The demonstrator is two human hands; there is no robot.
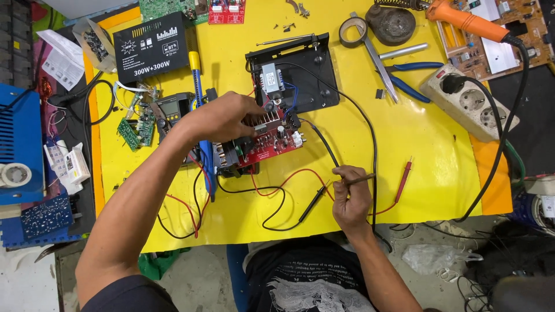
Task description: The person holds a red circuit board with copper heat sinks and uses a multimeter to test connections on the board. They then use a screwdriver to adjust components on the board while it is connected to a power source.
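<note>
pinching a thin brown stick-like tool (pixel 359 179), the fingers of the right hand (pixel 351 199) close narrowly on it at lower centre of the frame, just beside the black multimeter probe (pixel 313 204) lying on the yellow mat (pixel 428 138). the left hand (pixel 222 118), left of centre, curls its fingers over the edge of the red circuit board (pixel 267 143), gripping and steadying it by its heatsink end. the board sits mid-frame, just below a black chassis plate (pixel 300 72) carrying a small transformer (pixel 270 77). red and black wires loop from the board toward the lower edge. doing this well likely means keeping the board held firm by its edge, fingers off the components, and the tool tip controlled. a red probe (pixel 403 179) lies to the right; an orange soldering iron (pixel 465 20) and power strip (pixel 471 101) sit upper right, a multimeter (pixel 173 108) left.
</note>
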